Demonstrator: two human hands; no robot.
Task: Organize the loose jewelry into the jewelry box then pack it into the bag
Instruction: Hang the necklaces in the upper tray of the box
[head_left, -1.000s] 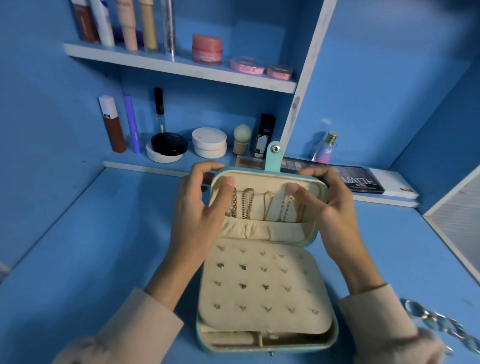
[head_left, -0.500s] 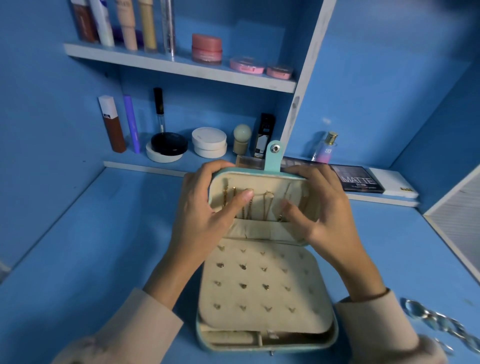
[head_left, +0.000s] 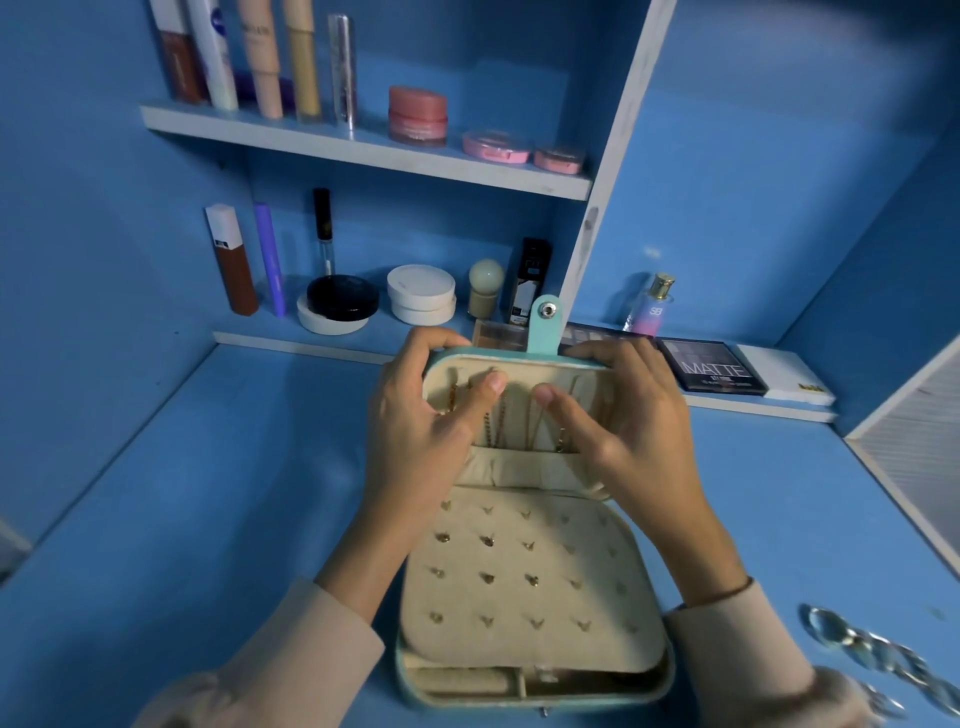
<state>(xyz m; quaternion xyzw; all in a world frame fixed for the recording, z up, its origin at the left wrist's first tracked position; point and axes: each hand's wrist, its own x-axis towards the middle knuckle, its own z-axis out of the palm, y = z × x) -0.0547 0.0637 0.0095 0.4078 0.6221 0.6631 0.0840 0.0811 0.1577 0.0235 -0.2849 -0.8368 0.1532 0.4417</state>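
A white upright divider (head_left: 608, 171) splits blue shelving (head_left: 753, 156). Left of it, high up, a white shelf (head_left: 363, 150) carries standing tubes (head_left: 260, 57), a pink jar (head_left: 418, 114) and two pink compacts (head_left: 496, 145). Left of it, lower, stand a brown bottle (head_left: 232, 260), a purple tube (head_left: 271, 257), a black compact (head_left: 342, 299) and stacked white pots (head_left: 421, 293). Right of its foot: a perfume bottle (head_left: 649, 306) and a palette (head_left: 711, 366) marked MATTE.

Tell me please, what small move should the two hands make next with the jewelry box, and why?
Probably fold the lid down onto the base. The left hand and right hand both grip its top corners, thumbs resting over the chains hanging inside, and the earring panel lies flat over the base, so it looks ready to close.
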